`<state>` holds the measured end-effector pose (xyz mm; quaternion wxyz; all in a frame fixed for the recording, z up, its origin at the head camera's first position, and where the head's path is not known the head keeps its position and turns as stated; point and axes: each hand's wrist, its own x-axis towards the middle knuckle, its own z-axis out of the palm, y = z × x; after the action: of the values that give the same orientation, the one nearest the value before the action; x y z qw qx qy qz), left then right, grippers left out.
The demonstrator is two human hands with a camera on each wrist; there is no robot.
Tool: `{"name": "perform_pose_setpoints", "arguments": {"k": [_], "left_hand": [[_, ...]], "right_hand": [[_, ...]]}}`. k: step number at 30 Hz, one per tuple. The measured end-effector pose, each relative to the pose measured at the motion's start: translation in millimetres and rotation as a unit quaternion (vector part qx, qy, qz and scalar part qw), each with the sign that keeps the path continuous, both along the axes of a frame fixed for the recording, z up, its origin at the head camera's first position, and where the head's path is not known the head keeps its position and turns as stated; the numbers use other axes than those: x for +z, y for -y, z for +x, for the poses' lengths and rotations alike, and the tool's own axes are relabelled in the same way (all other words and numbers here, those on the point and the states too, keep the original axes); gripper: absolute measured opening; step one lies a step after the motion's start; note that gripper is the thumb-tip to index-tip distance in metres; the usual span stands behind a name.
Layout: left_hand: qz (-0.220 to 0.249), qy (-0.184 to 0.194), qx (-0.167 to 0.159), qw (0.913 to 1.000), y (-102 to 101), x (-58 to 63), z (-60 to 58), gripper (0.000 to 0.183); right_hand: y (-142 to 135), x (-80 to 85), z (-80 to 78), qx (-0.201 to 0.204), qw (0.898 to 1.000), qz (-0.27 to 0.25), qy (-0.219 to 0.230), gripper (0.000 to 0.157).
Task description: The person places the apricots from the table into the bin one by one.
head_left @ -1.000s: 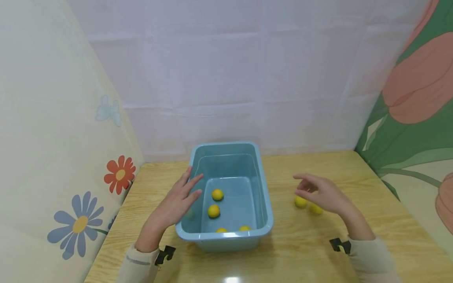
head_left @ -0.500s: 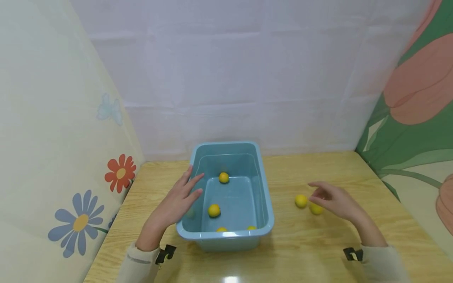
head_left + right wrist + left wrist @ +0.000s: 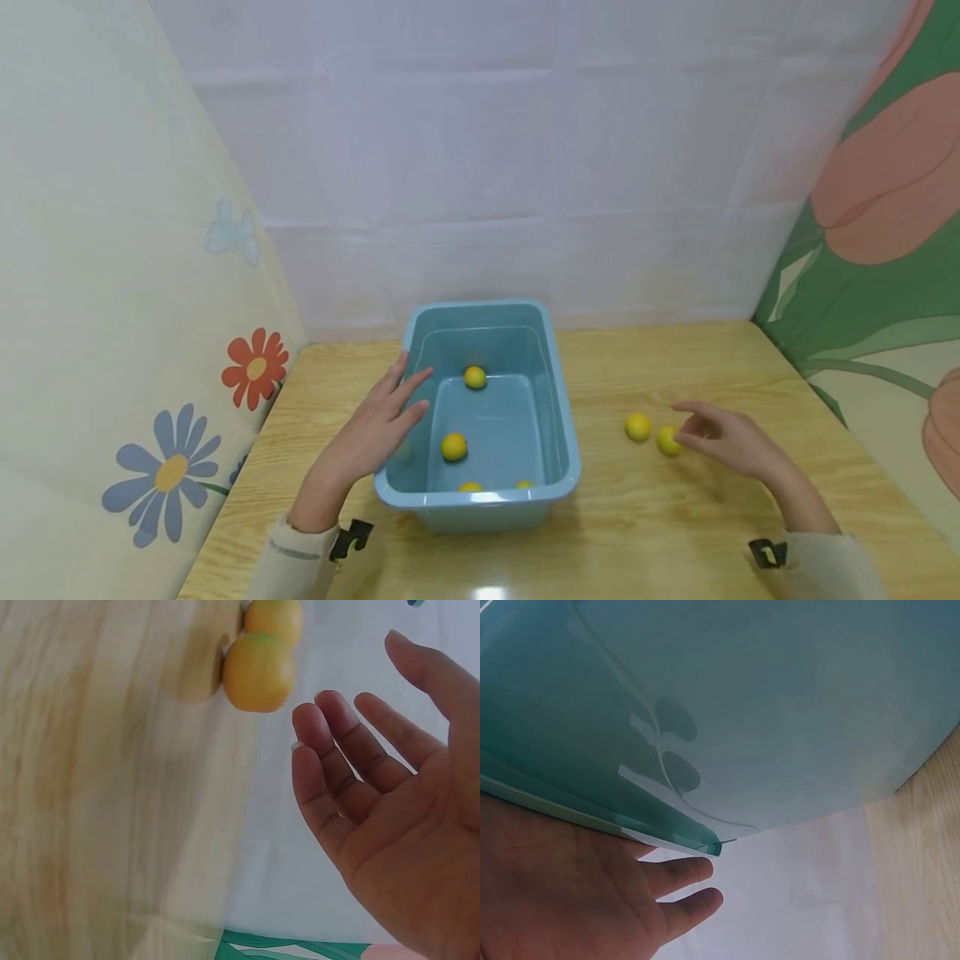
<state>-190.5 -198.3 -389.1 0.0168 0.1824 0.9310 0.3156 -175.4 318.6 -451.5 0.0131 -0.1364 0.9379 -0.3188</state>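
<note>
In the head view my left hand (image 3: pixel 375 429) rests on the left rim of a blue plastic bin (image 3: pixel 562 417), fingers spread. The left wrist view shows that hand (image 3: pixel 570 892) along the bin's rim (image 3: pixel 592 823). My right hand (image 3: pixel 731 442) hovers by two round yellow citrus fruits on the table, the nearer fruit (image 3: pixel 669 441) just left of its fingertips and the other fruit (image 3: pixel 637 427) farther left. In the right wrist view the hand (image 3: pixel 397 802) has loosely bent fingers, apart from the fruit (image 3: pixel 259 673). Several similar fruits lie in the bin, one (image 3: pixel 476 377) at its back.
The wooden table (image 3: pixel 622 533) extends on both sides of the bin. A white cloth (image 3: pixel 450 167) hangs behind it. Printed floral cloths stand at the left (image 3: pixel 90 292) and right (image 3: pixel 885 250).
My right hand has moved right and a little nearer, uncovering the two table fruits. One fruit in the bin has rolled toward the back. The left hand has stayed put.
</note>
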Motion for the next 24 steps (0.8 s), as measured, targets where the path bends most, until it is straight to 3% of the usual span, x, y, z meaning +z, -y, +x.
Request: {"name": "perform_pose_setpoints", "arguments": {"k": [10,24], "left_hand": [[-0.001,0.001,0.002,1.0000,0,-0.1,0.1,0.061],[0.002,0.000,0.001,1.0000,0,1.1,0.6,0.060]], "right_hand": [[-6,-10.5,-1.0,0.010,0.999,0.005,0.040,0.057],[-10,-22.1,-6.4,0.019,0.998,0.016,0.062,0.057]]}}
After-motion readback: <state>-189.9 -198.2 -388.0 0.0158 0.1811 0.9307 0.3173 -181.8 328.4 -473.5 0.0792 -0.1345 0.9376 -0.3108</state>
